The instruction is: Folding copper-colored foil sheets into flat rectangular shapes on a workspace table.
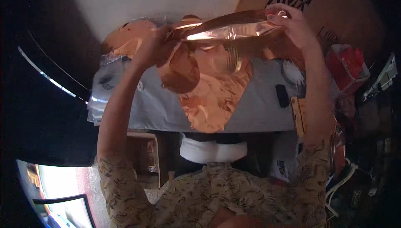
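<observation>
Both hands stretch a shiny copper-coloured foil balloon [234,29], flat and folded lengthwise, above the far part of the table. My right hand [294,22] is raised and pinches its right end between thumb and fingers. At the other end my left hand [161,42] is closed on the foil, its fingers partly in shadow. Below the stretched strip more crinkled copper foil [213,102] lies over the grey table cover and tapers toward the near edge. Where this foil joins the held strip cannot be made out.
Another piece of copper foil [129,35] lies at the far left beside clear plastic bags [100,92]. On the right are a black object [282,96], a yellow strip [298,115] and a box with red contents [348,67]. A cardboard box [342,15] stands behind; an open carton [144,157] sits below the table.
</observation>
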`<state>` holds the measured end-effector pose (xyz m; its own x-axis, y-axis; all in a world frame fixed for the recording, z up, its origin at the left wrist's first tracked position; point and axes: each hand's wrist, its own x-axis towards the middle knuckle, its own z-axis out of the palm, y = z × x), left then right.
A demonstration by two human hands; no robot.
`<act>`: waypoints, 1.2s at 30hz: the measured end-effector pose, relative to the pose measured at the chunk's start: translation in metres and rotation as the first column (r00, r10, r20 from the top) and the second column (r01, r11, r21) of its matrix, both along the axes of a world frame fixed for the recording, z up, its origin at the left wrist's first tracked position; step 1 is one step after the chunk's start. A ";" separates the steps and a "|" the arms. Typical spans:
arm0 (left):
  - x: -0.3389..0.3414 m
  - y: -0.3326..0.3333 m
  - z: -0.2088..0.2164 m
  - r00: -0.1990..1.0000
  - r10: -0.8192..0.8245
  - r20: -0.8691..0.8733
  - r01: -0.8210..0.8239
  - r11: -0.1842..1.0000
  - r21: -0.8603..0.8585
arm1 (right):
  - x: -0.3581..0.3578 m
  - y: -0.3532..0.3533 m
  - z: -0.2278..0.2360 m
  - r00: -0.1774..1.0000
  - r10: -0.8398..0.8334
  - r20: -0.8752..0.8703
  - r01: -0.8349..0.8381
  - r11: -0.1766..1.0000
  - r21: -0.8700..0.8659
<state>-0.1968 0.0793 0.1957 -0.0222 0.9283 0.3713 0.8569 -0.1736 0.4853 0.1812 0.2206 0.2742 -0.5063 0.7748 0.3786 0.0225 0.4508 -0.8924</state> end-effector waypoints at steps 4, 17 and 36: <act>-0.036 0.047 -0.058 0.969 -0.052 -0.242 0.128 0.943 0.306 | 0.010 0.005 -0.006 0.992 -0.051 0.112 0.050 0.999 0.017; 0.054 0.137 -0.024 0.983 -0.007 -0.186 0.145 0.656 0.741 | 0.045 -0.072 0.072 0.813 -0.559 0.162 0.338 0.680 0.651; 0.041 0.067 -0.123 0.986 0.118 -0.116 -0.144 0.958 -0.247 | -0.027 -0.112 -0.227 0.834 -0.342 0.432 0.055 0.832 0.552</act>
<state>-0.1562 0.1458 0.0728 -0.1253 0.9835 0.1305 0.9098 0.0615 0.4104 0.1546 0.1082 0.0473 -0.5872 0.6526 0.4788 0.5333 0.7570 -0.3776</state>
